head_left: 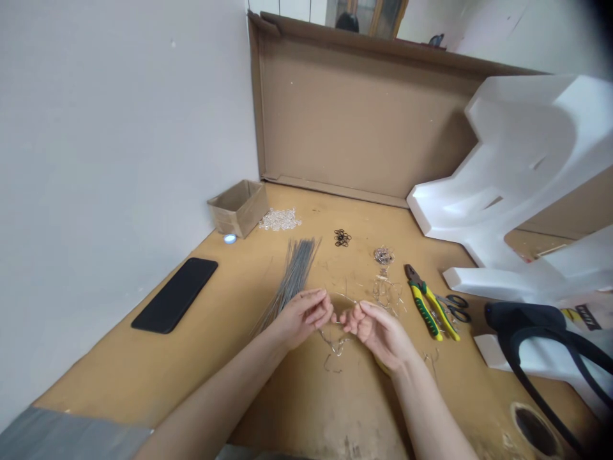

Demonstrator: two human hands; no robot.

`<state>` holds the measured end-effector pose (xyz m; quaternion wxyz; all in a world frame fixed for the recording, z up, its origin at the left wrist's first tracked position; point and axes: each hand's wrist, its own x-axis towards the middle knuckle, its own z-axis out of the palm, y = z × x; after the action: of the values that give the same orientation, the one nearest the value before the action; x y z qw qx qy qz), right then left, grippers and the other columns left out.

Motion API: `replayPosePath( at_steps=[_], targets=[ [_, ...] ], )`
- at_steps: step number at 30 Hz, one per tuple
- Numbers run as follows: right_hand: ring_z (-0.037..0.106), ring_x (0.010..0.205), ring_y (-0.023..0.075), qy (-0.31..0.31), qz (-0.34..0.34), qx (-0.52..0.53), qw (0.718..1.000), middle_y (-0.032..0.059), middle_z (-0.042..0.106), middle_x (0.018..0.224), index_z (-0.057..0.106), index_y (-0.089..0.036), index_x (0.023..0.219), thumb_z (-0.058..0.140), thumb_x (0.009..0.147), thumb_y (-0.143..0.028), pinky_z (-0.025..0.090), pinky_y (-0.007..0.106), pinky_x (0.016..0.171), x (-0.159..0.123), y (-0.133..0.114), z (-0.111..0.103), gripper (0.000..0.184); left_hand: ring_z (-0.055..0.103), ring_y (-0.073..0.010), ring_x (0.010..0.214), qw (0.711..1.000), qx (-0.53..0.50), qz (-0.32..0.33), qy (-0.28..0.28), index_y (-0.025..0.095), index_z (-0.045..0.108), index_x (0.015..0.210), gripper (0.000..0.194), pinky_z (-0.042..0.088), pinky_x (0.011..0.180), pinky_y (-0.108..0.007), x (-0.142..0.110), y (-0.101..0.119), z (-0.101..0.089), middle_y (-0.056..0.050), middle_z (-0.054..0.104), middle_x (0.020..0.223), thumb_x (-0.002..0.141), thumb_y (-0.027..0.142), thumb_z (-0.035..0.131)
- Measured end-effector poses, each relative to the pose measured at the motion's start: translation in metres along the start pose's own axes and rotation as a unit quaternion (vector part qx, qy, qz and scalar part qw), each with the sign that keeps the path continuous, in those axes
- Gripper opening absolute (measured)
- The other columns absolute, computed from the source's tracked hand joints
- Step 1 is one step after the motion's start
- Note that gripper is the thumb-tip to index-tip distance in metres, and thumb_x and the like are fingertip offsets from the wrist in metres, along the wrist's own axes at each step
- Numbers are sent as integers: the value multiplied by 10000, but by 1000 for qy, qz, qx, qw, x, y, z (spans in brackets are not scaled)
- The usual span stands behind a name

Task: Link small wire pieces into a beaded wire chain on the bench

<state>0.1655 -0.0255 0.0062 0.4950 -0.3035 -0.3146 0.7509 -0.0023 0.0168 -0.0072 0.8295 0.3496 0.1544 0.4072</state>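
Note:
My left hand [309,314] and my right hand [373,326] are close together over the middle of the table, thumbs and fingers pinched. Between the fingertips runs a short, thin, curved wire [343,296], one end at each hand. Just behind my left hand lies a bundle of straight grey wires [297,265]. Under and in front of the hands are bent wire pieces [338,347]. More bent wires [387,292] lie beyond my right hand, near a small pile of wire rings [384,255].
Pliers [424,303] and scissors [457,306] lie at right, near white foam [527,147] and a black strap-like object [531,319]. Black rings [341,238], clear beads [280,219], a cardboard box [239,207], a blue cap [230,239] and a phone [176,294] are farther left.

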Motion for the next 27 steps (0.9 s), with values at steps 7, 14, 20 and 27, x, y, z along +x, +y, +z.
replayPosePath(
  at_steps=[7, 14, 20, 27],
  targets=[
    [583, 621, 137, 22, 18, -52, 998, 49, 642, 617, 666, -121, 678, 517, 849, -321, 424, 287, 719, -2, 2, -3, 303, 319, -71, 392, 1000, 3, -25, -13, 134, 565, 636, 255, 407, 626, -276, 0, 3, -1, 91, 239, 350, 827, 287, 492],
    [597, 690, 153, 17, 8, -56, 998, 56, 648, 662, 654, -128, 666, 556, 828, -320, 424, 304, 763, 0, 5, 2, 270, 299, -69, 391, 999, -18, -23, -30, 136, 553, 645, 262, 399, 606, -265, -1, 4, -5, 94, 206, 360, 847, 271, 456],
    [592, 713, 158, 13, 0, -64, 998, 58, 645, 713, 649, -139, 761, 567, 814, -371, 426, 294, 717, 0, 5, 2, 251, 278, -64, 381, 999, -9, -26, -30, 136, 549, 645, 274, 398, 595, -262, -1, 5, -6, 96, 190, 354, 860, 261, 434],
    [578, 694, 132, 30, -11, -109, 994, 36, 640, 670, 638, -142, 699, 633, 778, -305, 394, 237, 650, -1, 7, 0, 181, 270, -56, 387, 998, -50, -24, -33, 111, 596, 695, 240, 389, 580, -241, -1, 7, -4, 93, 202, 373, 848, 226, 452]
  ],
)
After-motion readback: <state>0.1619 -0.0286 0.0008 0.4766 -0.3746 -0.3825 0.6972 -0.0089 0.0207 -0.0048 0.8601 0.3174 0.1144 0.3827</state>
